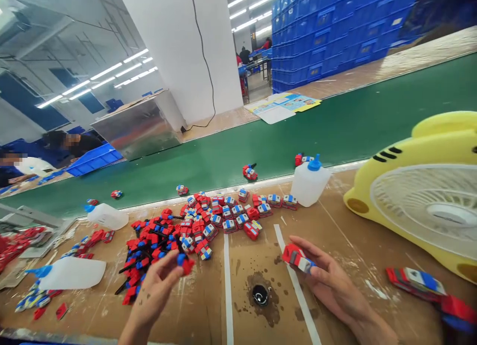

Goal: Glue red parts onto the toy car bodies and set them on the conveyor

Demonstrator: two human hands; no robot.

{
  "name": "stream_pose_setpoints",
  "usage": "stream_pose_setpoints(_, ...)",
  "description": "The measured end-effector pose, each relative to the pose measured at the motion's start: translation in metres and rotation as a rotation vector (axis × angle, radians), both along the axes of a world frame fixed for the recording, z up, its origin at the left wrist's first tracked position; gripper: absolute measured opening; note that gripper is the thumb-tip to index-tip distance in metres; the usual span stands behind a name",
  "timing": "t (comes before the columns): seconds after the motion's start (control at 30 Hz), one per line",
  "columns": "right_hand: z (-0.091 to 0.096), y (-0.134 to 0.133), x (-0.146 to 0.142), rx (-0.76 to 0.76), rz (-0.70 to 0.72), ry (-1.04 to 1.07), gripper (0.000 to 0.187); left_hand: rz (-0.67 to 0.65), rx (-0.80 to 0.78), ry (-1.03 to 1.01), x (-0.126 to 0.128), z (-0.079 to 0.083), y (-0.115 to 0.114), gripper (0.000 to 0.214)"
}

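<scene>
Pinching a small red-and-blue plastic piece (185, 264) between thumb and fingertips, the left hand (158, 283) is nearly closed, above the tabletop (190, 310) to the left of the black round cup (260, 295). To the right of that cup, the right hand (330, 280) is partly curled around a red, white and blue toy vehicle (298, 258) — thumb at its near end, fingers along its far side. Both held parts are off the surface and well apart from each other. The cup is ringed by dark wet spots and lies between two white tape strips (227, 295). Left of the cup and a little beyond it, red-and-blue pieces with black rods (152, 245) are heaped; a cluster of toy vehicles (234, 213) spreads directly beyond the cup, touching that heap. Past the cup to the right stands a white squeeze bottle with a blue cap (309, 183). Farther right of the cup is a yellow animal-shaped fan (421, 196), and a vehicle with a red part (417, 281) lies nearer — its end blurred. Well beyond the cup runs a green conveyor belt (212, 161), carrying a few scattered toys.
</scene>
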State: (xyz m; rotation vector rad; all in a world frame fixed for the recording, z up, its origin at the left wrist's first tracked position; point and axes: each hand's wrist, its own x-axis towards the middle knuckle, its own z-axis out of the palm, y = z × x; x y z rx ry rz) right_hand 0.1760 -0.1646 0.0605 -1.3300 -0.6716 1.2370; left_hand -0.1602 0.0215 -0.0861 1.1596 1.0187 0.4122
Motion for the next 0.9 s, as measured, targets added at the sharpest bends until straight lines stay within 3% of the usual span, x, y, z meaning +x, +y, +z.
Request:
stream_pose_setpoints(0.07, 0.0, -0.002, -0.005, 0.034, 0.028, 0.093, 0.065, -0.15, -0.053, -0.279, 0.021, 0.016, -0.025, 0.065)
stream_pose_setpoints(0.13, -0.001, -0.006, -0.009, 0.063, 0.033, 0.129, 0.064, -0.341, 0.098, -0.441, 0.04, 0.036, -0.039, 0.038)
stream_pose_setpoints(0.23, 0.0, -0.011, -0.012, 0.087, 0.053, 0.099, 0.061, -0.531, 0.822, -0.367, 0.059, 0.063, -0.043, 0.035)
stream_pose_setpoints(0.3, 0.002, -0.011, -0.014, 0.101, 0.085, 0.043, 0.06, -0.554, 1.275, -0.283, 0.066, 0.077, -0.04, 0.04)
stream_pose_setpoints(0.37, 0.004, -0.012, -0.015, 0.093, 0.111, -0.026, 0.061, -0.579, 1.472, -0.274, 0.069, 0.085, -0.038, 0.042)
stream_pose_setpoints(0.53, 0.004, -0.016, -0.019, 0.077, 0.107, -0.035, 0.061, -0.691, 1.55, -0.252, 0.075, 0.088, -0.036, 0.042)
stream_pose_setpoints(0.7, 0.01, -0.017, -0.024, 0.047, 0.097, 0.014, 0.076, -0.752, 1.582, -0.223, 0.086, 0.083, -0.039, 0.033)
stream_pose_setpoints(0.9, 0.005, -0.022, -0.019, 0.054, 0.087, 0.008, 0.061, -0.783, 1.644, -0.203, 0.096, 0.088, -0.044, 0.025)
